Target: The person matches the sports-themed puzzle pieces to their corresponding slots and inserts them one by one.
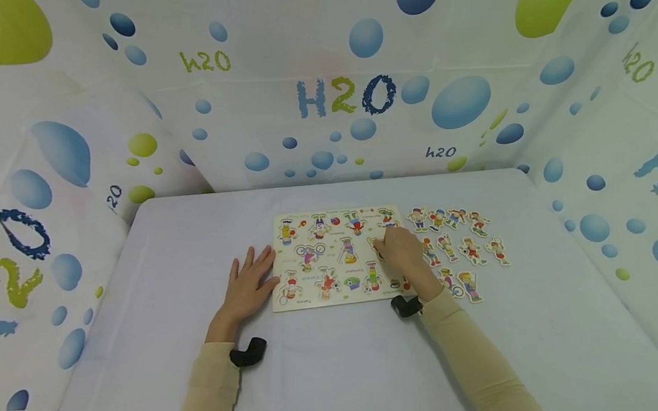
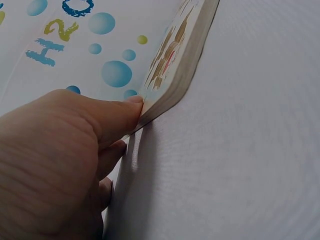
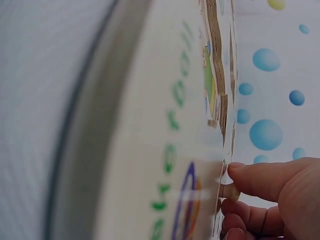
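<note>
A pale wooden puzzle board [image 1: 332, 255] printed with sports figures and words lies flat on the table. My left hand [image 1: 249, 286] is spread at its left side, fingertips and thumb at the edge. The left wrist view shows the thumb [image 2: 117, 117] against the board's rounded corner. Over the board's right part, my right hand [image 1: 402, 251] pinches a small round wooden knob [image 3: 230, 192] between thumb and fingers. It belongs to a puzzle piece [image 1: 373, 245], mostly hidden beneath the hand and close over the board.
Several loose cut-out figure pieces [image 1: 470, 251] lie in rough rows right of the board, some partly behind the right forearm. A white cloth covers the table [image 1: 339, 368]. Printed curtains [image 1: 277, 95] with blue and green drops hang behind and at both sides.
</note>
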A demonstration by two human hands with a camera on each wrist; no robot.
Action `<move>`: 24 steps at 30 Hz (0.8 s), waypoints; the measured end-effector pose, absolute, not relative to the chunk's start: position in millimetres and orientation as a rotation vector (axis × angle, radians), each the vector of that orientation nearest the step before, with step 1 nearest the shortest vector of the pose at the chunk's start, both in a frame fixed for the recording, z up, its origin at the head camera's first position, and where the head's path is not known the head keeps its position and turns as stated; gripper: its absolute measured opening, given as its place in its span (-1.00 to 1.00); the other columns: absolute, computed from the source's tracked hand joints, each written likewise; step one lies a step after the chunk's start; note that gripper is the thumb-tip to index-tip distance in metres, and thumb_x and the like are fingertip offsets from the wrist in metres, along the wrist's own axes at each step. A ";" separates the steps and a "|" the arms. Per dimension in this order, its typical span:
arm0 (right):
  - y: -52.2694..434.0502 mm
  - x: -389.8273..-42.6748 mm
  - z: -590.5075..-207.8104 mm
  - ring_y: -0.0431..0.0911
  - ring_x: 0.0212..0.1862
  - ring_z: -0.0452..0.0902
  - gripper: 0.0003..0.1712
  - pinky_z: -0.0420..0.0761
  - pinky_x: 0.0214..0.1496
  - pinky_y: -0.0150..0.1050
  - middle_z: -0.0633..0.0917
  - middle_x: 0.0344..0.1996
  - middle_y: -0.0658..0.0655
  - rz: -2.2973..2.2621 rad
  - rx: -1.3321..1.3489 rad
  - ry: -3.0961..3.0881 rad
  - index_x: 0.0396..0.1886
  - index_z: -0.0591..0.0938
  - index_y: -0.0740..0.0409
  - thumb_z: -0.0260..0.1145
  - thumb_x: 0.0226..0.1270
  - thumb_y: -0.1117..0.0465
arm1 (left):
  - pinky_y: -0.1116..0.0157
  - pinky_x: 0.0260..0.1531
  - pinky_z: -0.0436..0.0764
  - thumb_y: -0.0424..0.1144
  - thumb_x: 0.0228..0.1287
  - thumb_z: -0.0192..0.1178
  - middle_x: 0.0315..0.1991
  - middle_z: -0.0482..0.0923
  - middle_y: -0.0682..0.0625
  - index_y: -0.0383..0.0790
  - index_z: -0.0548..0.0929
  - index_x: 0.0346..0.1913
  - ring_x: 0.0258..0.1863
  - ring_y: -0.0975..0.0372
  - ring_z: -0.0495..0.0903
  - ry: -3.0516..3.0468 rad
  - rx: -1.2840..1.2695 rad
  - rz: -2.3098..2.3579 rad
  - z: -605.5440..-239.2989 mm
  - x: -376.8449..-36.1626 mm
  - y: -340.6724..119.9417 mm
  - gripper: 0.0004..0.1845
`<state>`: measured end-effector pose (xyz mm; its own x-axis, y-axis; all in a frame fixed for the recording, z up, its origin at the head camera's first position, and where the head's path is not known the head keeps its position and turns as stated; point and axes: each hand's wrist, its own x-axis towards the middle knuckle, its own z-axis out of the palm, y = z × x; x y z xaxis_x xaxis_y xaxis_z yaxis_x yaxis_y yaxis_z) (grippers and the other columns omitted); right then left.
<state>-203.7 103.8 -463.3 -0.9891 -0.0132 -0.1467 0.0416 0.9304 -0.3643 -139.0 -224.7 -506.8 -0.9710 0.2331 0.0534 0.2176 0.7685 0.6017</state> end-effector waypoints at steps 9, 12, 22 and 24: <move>104.2 -202.7 -462.0 -0.17 -0.70 0.20 -0.49 0.12 -0.73 -0.38 0.34 -0.73 0.02 -0.555 0.013 2.931 -0.72 0.40 0.09 0.23 0.41 -0.01 | -0.21 0.46 -0.35 -0.01 0.41 0.08 0.50 0.16 -0.18 -0.27 0.24 0.47 0.54 -0.20 -0.12 2.979 0.446 1.075 -504.1 -135.9 -225.3 -0.32; 104.9 -202.6 -461.9 -0.17 -0.70 0.20 -0.49 0.11 -0.73 -0.38 0.34 -0.73 0.02 -0.566 0.007 2.930 -0.73 0.42 0.09 0.23 0.41 -0.01 | -0.23 0.45 -0.35 -0.11 0.38 0.12 0.50 0.14 -0.21 -0.30 0.23 0.46 0.53 -0.22 -0.13 2.955 0.407 1.035 -504.0 -137.3 -224.7 -0.32; 108.3 -201.9 -459.3 -0.18 -0.72 0.21 -0.48 0.12 -0.74 -0.39 0.37 -0.77 0.00 -0.596 -0.041 2.916 -0.74 0.47 0.10 0.23 0.41 -0.02 | -0.20 0.46 -0.37 -0.13 0.39 0.13 0.53 0.10 -0.16 -0.27 0.21 0.48 0.55 -0.18 -0.16 2.928 0.359 0.969 -501.9 -137.8 -224.2 -0.32; 109.2 -200.6 -456.4 -0.17 -0.70 0.23 -0.50 0.12 -0.73 -0.38 0.40 -0.76 0.01 -0.593 -0.039 2.913 -0.71 0.50 0.11 0.24 0.41 -0.03 | -0.20 0.46 -0.37 -0.13 0.39 0.14 0.52 0.11 -0.16 -0.27 0.21 0.48 0.55 -0.19 -0.16 2.930 0.363 0.967 -502.2 -137.8 -224.5 -0.32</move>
<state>-200.6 109.2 -456.4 -0.9855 -0.0589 -0.1590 0.0080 0.9206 -0.3905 -137.8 -224.5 -502.2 -0.9721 0.2312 0.0397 0.2094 0.7790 0.5910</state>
